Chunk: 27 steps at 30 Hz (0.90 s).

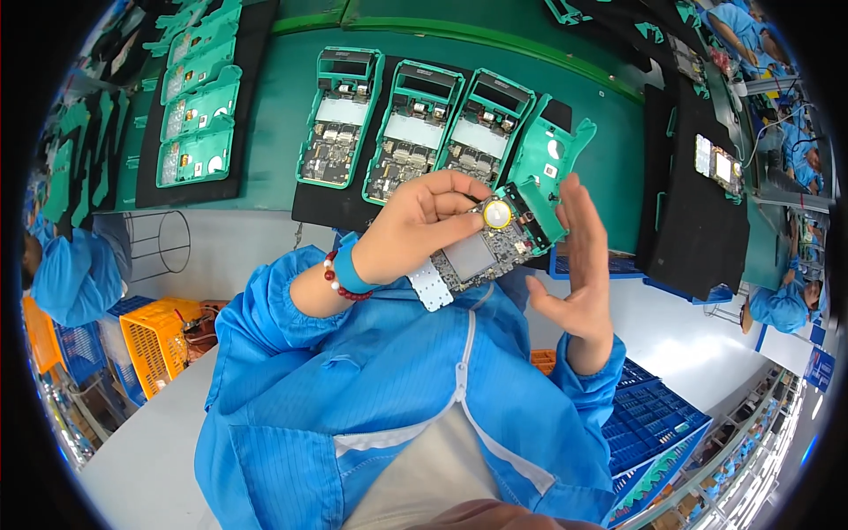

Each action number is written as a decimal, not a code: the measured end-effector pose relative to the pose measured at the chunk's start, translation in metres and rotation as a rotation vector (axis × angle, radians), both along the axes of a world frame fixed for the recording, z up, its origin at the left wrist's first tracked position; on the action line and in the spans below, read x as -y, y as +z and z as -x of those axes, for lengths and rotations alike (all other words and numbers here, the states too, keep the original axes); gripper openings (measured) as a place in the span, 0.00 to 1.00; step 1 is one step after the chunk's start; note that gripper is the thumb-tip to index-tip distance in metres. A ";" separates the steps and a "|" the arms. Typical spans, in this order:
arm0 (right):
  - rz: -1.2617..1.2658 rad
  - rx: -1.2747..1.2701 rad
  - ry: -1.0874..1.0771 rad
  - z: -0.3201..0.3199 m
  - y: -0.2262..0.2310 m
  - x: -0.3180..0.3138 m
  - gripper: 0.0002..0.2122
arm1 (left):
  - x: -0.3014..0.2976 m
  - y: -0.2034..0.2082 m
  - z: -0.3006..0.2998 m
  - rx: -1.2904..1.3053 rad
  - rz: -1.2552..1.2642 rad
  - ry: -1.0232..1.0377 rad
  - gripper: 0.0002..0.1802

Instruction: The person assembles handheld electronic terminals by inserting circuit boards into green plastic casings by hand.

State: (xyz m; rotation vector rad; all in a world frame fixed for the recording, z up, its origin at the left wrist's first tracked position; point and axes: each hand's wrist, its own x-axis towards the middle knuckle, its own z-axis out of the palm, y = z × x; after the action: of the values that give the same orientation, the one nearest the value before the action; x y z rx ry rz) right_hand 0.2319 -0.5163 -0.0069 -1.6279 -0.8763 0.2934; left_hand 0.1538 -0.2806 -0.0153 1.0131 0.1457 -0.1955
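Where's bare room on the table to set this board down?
Bare table lies between the left mat and three filled housings, and between the boardless shell and right mat. Crowded: that row's near side, where the left hand holds the board beside the open right hand.

Downward head fisheye, close above the hands (402, 231) (585, 283), rim perhaps unclear.

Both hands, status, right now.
Left hand: closed, holding the circuit board between thumb and fingers.
Right hand: open, fingers extended, beside the board; holding nothing visible.
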 end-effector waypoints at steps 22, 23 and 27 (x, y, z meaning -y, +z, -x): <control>0.176 0.383 -0.653 -0.060 0.052 0.022 0.20 | 0.034 -0.049 -0.006 0.868 -1.484 0.181 0.16; 0.209 0.459 -0.612 -0.065 0.050 0.024 0.18 | 0.037 -0.047 -0.006 0.912 -1.528 0.184 0.16; 0.475 0.656 -0.380 -0.077 0.053 -0.004 0.21 | 0.033 -0.055 -0.006 0.948 -1.462 0.256 0.15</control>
State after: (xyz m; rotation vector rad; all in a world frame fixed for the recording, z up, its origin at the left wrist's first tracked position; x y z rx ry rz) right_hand 0.3091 -0.5118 0.0456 -2.3538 -0.9935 -0.3508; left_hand 0.1601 -0.3140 -0.0703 2.3952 -0.5404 0.7588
